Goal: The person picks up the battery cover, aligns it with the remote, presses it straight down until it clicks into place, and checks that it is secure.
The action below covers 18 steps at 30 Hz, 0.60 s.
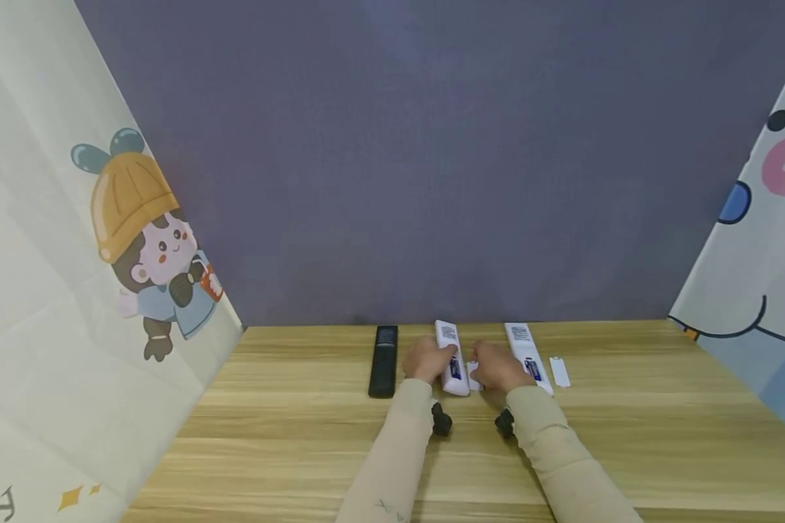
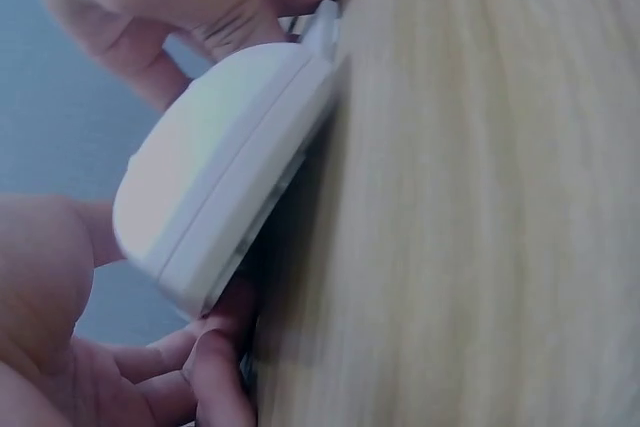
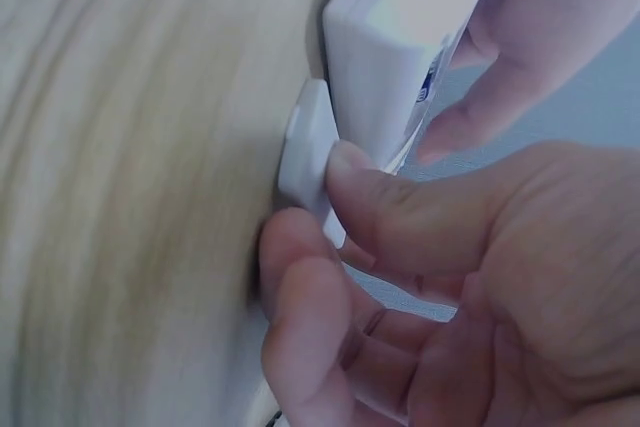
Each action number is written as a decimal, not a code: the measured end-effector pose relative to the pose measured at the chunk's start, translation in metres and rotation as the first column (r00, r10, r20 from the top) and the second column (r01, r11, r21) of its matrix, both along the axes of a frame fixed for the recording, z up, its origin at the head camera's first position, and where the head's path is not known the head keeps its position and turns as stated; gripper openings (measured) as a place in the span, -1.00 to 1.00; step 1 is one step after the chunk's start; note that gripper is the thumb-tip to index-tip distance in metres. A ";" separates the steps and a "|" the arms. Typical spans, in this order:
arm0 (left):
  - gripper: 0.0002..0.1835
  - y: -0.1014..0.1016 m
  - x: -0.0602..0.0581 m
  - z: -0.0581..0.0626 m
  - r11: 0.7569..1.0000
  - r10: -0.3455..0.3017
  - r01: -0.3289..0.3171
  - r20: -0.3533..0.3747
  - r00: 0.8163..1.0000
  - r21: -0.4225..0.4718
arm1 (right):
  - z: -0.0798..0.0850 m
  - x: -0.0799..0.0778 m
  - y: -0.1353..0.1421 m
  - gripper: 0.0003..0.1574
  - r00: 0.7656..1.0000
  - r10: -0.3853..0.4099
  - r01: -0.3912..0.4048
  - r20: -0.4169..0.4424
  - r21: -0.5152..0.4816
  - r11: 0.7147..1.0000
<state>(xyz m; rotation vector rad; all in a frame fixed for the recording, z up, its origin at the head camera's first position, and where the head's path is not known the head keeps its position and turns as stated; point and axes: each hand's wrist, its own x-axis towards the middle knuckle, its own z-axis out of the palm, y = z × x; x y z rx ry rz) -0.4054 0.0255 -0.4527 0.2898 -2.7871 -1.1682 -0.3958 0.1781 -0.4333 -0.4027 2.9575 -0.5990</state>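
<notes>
A white remote control (image 1: 457,386) lies back side up, its battery compartment uncovered and dark blue batteries (image 1: 455,368) showing inside. My left hand (image 1: 427,359) grips it from the left, with the thumb over its upper face. In the left wrist view the remote's rounded white end (image 2: 215,162) is raised or tilted off the wood. My right hand (image 1: 497,365) is close by on the right, pinching a small white battery cover (image 3: 308,147) between thumb and fingers. The cover stands beside the remote; whether they touch cannot be told.
A black remote control (image 1: 383,363) lies to the left. On the right rests another white remote (image 1: 522,340) with its batteries exposed, and a loose white battery cover (image 1: 560,372) beside it. The wooden table (image 1: 268,436) meets a dark grey backdrop (image 1: 392,181) behind.
</notes>
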 end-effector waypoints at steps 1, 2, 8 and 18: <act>-0.62 -0.001 0.002 0.001 1.000 -0.004 0.003 0.001 1.000 0.011 | 0.000 0.000 0.000 -0.73 1.000 -0.002 0.002 -0.001 -0.003 1.000; -0.61 -0.002 0.003 0.002 1.000 -0.006 0.006 0.005 1.000 0.018 | -0.001 0.000 0.001 -0.74 1.000 -0.001 0.001 -0.001 -0.005 1.000; -0.61 -0.007 0.008 0.004 0.999 0.006 -0.007 0.028 1.000 0.047 | -0.003 0.001 0.002 -0.76 1.000 0.004 -0.004 -0.031 -0.011 1.000; -0.64 -0.010 0.005 0.003 0.995 -0.009 0.001 0.072 0.997 0.101 | 0.000 0.000 0.004 -0.75 1.000 0.005 -0.005 -0.008 -0.031 1.000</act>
